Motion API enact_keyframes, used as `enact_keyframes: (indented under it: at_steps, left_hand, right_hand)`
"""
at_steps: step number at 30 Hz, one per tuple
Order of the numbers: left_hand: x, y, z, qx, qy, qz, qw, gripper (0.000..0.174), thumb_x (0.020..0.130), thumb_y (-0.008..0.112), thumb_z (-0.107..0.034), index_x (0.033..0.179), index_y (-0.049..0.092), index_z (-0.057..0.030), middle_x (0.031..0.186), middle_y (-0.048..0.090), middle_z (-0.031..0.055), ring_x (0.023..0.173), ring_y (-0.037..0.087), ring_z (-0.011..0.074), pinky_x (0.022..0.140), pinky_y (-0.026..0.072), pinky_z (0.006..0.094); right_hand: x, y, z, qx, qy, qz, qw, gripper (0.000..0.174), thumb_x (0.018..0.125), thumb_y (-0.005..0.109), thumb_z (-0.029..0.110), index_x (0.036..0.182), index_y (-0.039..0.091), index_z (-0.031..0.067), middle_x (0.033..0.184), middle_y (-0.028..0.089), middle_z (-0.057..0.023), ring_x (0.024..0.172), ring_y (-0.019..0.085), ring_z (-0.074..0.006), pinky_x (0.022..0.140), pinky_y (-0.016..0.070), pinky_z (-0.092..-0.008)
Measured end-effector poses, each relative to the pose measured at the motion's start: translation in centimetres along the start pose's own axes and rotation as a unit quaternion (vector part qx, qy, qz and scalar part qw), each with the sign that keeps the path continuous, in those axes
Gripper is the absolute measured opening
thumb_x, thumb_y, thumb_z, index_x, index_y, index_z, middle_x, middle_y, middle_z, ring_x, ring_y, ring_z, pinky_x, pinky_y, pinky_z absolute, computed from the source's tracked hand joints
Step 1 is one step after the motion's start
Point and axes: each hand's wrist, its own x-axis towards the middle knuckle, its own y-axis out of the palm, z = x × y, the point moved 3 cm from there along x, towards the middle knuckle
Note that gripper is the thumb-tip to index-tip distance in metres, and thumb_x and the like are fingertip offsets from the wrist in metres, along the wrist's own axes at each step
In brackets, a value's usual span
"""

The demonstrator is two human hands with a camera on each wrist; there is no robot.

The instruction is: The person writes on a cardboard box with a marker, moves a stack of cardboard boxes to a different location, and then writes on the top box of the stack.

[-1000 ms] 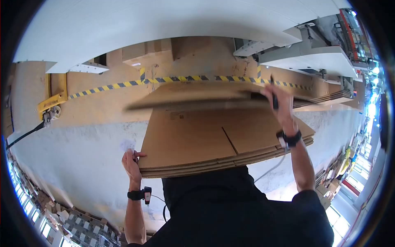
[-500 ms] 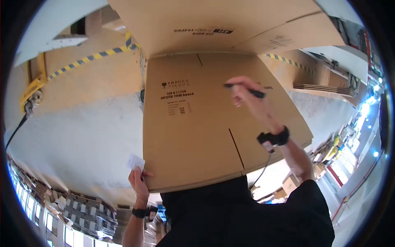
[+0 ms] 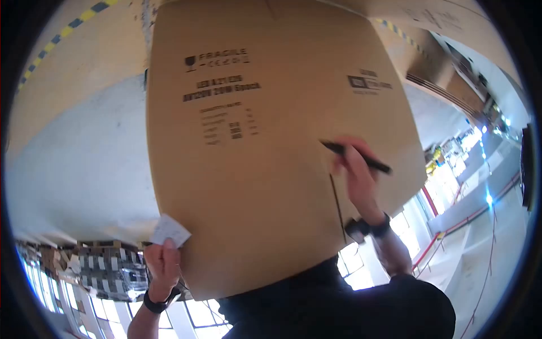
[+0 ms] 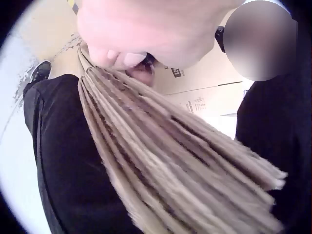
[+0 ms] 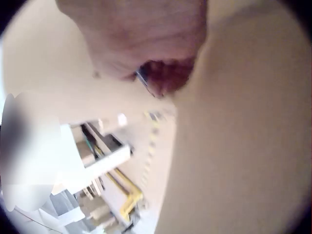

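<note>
A flattened cardboard box [image 3: 271, 186] lies on top of a stack in front of the body, its printed face up with "FRAGILE" and a block of text. At the stack's near left corner my left hand [image 3: 162, 265] pinches a small white paper slip [image 3: 171, 230]. Seen from the left wrist, that hand [image 4: 151, 29] is right at the layered cardboard edges [image 4: 175, 151]. My right hand [image 3: 359, 181] grips a black marker pen [image 3: 379, 165] over the top sheet, near a dark slot. The pen tip points toward the far left.
Another cardboard panel [image 3: 446, 22] rises at the far right. More flat cardboard [image 3: 440, 96] is stacked beyond on the right. A yellow pallet jack [image 5: 130, 197] and yellow-black floor tape [image 5: 148, 161] show in the right wrist view. Wrapped goods [image 3: 107, 271] stand at the left.
A blurred sheet was swung up and away, baring the printed face. My right hand came back nearer the body with the pen. The head view moved closer; the left hand kept the slip.
</note>
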Motion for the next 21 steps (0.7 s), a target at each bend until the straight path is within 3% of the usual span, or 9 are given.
enact_keyframes:
  at_steps: [2,4,6,9,11,13,14,18,21]
  left_hand:
    - [-2.9,-1.6,3.3,-0.001,0.018,-0.133,0.991,0.04,0.103,0.05,-0.027,0.067,0.048,-0.0091,0.052,0.041,-0.0012,0.044,0.035,0.007,0.04,0.0249,0.0253]
    - [-7.4,-2.2,2.1,-0.147,-0.147,-0.24,0.948,0.036,0.102,0.052,-0.028,0.07,0.047,-0.0115,0.054,0.037,-0.0032,0.045,0.034,0.0047,0.041,0.0225,0.0242]
    - [-12.8,-3.3,4.2,-0.205,-0.197,-0.201,0.937,0.03,0.101,0.053,-0.03,0.077,0.048,-0.0129,0.06,0.042,-0.003,0.046,0.034,0.0039,0.04,0.0249,0.0211]
    - [-16.5,-2.4,4.2,-0.238,-0.281,-0.289,0.884,0.028,0.1,0.054,-0.029,0.077,0.05,-0.0119,0.059,0.044,-0.0021,0.044,0.034,0.0048,0.039,0.0246,0.0214]
    - [-17.7,-2.2,4.0,-0.225,-0.293,-0.333,0.867,0.03,0.099,0.054,-0.028,0.075,0.051,-0.0112,0.058,0.044,-0.0016,0.042,0.035,0.0053,0.038,0.0239,0.0221]
    - [-18.7,-0.1,4.7,-0.214,-0.263,-0.337,0.878,0.033,0.099,0.053,-0.029,0.072,0.051,-0.0113,0.057,0.044,-0.0016,0.041,0.034,0.0053,0.038,0.0233,0.022]
    - [-20.4,0.4,6.1,-0.138,-0.271,-0.221,0.927,0.035,0.098,0.051,-0.025,0.065,0.047,-0.0134,0.059,0.042,-0.0043,0.046,0.035,0.0044,0.039,0.0242,0.02]
    - [-40.0,3.6,28.6,-0.283,-0.423,-0.258,0.821,0.008,0.087,0.057,-0.003,0.082,0.061,-0.0071,0.063,0.048,0.0028,0.049,0.046,0.0141,0.041,0.038,0.0277]
    - [-36.0,0.0,25.1,-0.189,-0.497,-0.235,0.814,0.007,0.087,0.057,-0.002,0.084,0.061,-0.0064,0.067,0.05,0.0039,0.052,0.047,0.0157,0.043,0.039,0.0295]
  right_hand:
    - [-6.5,-7.0,3.4,-0.016,-0.026,-0.014,0.999,0.027,0.099,0.05,0.017,0.114,0.059,-0.0037,0.095,0.061,-0.0111,0.074,0.058,-0.019,0.066,0.0482,-0.0326]
    - [-13.0,-13.4,6.5,-0.094,0.019,-0.123,0.988,0.022,0.098,0.057,0.015,0.11,0.062,-0.0027,0.1,0.063,-0.009,0.078,0.059,-0.0142,0.067,0.0486,-0.0284]
    - [-20.2,-21.7,7.2,-0.145,0.079,-0.124,0.978,0.021,0.097,0.059,0.016,0.107,0.063,-0.0024,0.096,0.064,-0.0087,0.078,0.06,-0.0145,0.064,0.0489,-0.0278]
    - [-23.5,-24.1,15.5,-0.176,0.19,-0.015,0.966,0.023,0.091,0.065,0.019,0.094,0.067,-0.0037,0.079,0.064,-0.0102,0.059,0.059,-0.0171,0.058,0.0493,-0.0294]
    - [-21.8,-22.7,18.4,-0.201,0.144,-0.007,0.969,0.02,0.09,0.063,0.015,0.094,0.067,-0.0038,0.077,0.062,-0.0086,0.062,0.06,-0.0157,0.059,0.048,-0.0277]
    - [-20.5,-21.6,15.4,-0.235,0.081,-0.012,0.968,0.016,0.089,0.062,0.012,0.093,0.067,-0.003,0.077,0.062,-0.0069,0.067,0.06,-0.0134,0.061,0.0464,-0.026]
    - [-20.0,-20.8,12.6,-0.248,0.049,-0.024,0.967,0.015,0.089,0.061,0.01,0.092,0.067,-0.0026,0.077,0.061,-0.006,0.069,0.06,-0.0122,0.062,0.0456,-0.0251]
    - [-20.5,-27.0,1.0,-0.233,0.035,-0.21,0.949,0.021,0.095,0.063,0.016,0.105,0.067,-0.0014,0.076,0.06,-0.0009,0.068,0.054,-0.0073,0.062,0.0468,-0.0237]
    - [-24.7,-37.6,-3.2,-0.188,0.066,-0.376,0.905,0.02,0.096,0.062,0.019,0.103,0.068,0.0012,0.076,0.061,-0.0004,0.064,0.054,-0.0064,0.055,0.0444,-0.021]
